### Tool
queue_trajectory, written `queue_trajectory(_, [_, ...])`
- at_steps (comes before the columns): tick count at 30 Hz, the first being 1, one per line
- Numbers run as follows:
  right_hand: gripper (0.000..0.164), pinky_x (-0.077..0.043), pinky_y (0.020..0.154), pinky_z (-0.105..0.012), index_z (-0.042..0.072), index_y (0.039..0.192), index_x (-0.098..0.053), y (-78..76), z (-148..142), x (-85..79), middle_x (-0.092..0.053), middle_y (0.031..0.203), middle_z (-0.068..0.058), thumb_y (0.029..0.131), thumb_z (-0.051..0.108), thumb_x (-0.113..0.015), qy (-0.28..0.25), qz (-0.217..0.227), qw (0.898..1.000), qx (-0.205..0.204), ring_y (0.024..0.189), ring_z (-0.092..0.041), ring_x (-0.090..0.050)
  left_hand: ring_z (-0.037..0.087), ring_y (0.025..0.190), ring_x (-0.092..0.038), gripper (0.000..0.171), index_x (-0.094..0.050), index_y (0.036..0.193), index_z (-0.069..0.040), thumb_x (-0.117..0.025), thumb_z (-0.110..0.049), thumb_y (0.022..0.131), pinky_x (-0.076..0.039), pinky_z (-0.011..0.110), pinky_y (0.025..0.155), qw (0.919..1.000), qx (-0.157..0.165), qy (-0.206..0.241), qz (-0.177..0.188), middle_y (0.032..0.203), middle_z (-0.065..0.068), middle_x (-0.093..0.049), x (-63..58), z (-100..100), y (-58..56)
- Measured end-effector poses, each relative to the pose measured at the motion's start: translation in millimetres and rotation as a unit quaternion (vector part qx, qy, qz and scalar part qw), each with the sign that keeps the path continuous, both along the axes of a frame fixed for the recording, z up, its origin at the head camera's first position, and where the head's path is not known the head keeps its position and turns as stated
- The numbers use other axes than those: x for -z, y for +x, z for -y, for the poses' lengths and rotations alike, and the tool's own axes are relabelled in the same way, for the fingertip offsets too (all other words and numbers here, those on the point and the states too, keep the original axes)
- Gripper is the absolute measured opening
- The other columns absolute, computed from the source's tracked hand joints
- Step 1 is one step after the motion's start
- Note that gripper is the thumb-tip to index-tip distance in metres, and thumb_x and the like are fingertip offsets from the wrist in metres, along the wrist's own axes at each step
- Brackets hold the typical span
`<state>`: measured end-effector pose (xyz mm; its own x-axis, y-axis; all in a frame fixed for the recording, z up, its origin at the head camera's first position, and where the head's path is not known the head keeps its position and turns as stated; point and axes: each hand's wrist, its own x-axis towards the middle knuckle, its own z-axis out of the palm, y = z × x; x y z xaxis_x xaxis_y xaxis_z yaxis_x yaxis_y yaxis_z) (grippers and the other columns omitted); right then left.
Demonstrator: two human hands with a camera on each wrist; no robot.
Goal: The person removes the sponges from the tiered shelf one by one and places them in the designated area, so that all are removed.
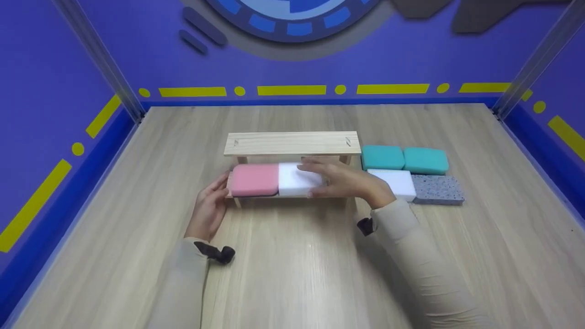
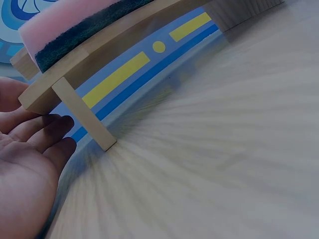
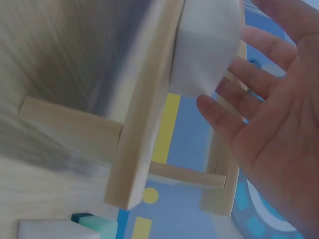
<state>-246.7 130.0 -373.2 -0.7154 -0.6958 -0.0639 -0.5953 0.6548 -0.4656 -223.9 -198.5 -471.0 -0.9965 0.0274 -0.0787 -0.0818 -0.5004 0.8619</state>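
A small two-tier wooden rack (image 1: 292,143) stands mid-table. On its lower tier, a pink sponge (image 1: 255,180) with a dark green underside (image 2: 84,42) lies at the left, against a white sponge (image 1: 290,179) on its right. My left hand (image 1: 209,208) holds the left end of that tier, thumb above and fingertips below the wooden edge in the left wrist view. Over the white sponge's right part reaches my right hand (image 1: 345,179), its fingers spread and fairly straight. In the right wrist view, the fingertips are at the white block's side (image 3: 204,55); firm contact cannot be told.
To the right of the rack, two teal sponges (image 1: 383,157) lie behind another white sponge (image 1: 393,184) and a speckled grey block (image 1: 438,189). Blue panels (image 1: 292,73) with yellow marks border the wood-grain table (image 1: 283,274) at the back and sides.
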Motion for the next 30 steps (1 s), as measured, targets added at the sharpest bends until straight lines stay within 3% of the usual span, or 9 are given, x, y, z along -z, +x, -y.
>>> queue_trajectory(5, [0.070, -0.026, 0.119, -0.046, 0.021, 0.149, -0.037, 0.8, 4, 4.0, -0.026, 0.159, -0.005, 0.089, 0.044, -0.065, 0.017, -0.019, 1.000, -0.001, 0.147, -0.028, -0.021, 0.025, 0.146, -0.022, 0.056, -0.022, 0.147, 0.010, -0.036, 0.009, 0.093, -0.019, 0.034, 0.121, 0.9998, 0.002, -0.020, 0.000, 0.157, 0.021, -0.022, 0.5, 0, -0.6])
queue_trajectory(13, [0.066, -0.027, 0.119, -0.045, 0.023, 0.149, -0.037, 3.5, 5, 11.1, -0.026, 0.159, -0.003, 0.091, 0.040, -0.063, 0.026, -0.023, 0.999, 0.021, 0.148, -0.025, -0.020, 0.023, 0.147, -0.021, 0.055, -0.023, 0.148, 0.009, -0.036, 0.009, 0.094, -0.018, 0.033, 0.121, 1.0000, 0.000, -0.007, 0.002, 0.158, 0.019, -0.022, 0.2, 0, -0.2])
queue_trajectory(19, [0.059, -0.030, 0.117, -0.044, 0.020, 0.146, -0.042, 4.1, 4, 14.4, -0.031, 0.157, -0.005, 0.092, 0.029, -0.064, 0.013, -0.039, 0.999, 0.017, 0.146, -0.026, -0.025, 0.024, 0.147, -0.021, 0.057, -0.022, 0.148, 0.009, -0.036, 0.010, 0.093, -0.018, 0.033, 0.121, 1.0000, 0.002, -0.001, -0.001, 0.158, 0.019, -0.022, 2.2, -1, 1.0])
queue_trajectory(25, [0.060, -0.036, 0.113, -0.043, 0.017, 0.143, -0.048, 4.8, 2, 11.9, -0.037, 0.153, -0.008, 0.088, 0.028, -0.070, 0.002, -0.055, 0.998, -0.003, 0.140, -0.027, -0.035, 0.025, 0.146, -0.024, 0.055, -0.026, 0.147, 0.009, -0.036, 0.010, 0.092, -0.020, 0.034, 0.121, 1.0000, 0.002, -0.009, -0.001, 0.157, 0.020, -0.025, 2.0, -1, 0.5])
queue_trajectory(30, [0.059, -0.036, 0.113, -0.044, 0.017, 0.142, -0.048, 5.4, 1, 11.5, -0.037, 0.153, -0.010, 0.088, 0.026, -0.070, 0.001, -0.062, 0.998, -0.007, 0.140, -0.027, -0.035, 0.024, 0.146, -0.022, 0.056, -0.025, 0.146, 0.010, -0.037, 0.011, 0.092, -0.019, 0.033, 0.121, 1.0000, 0.003, -0.005, -0.006, 0.157, 0.020, -0.024, 1.6, -1, 0.6])
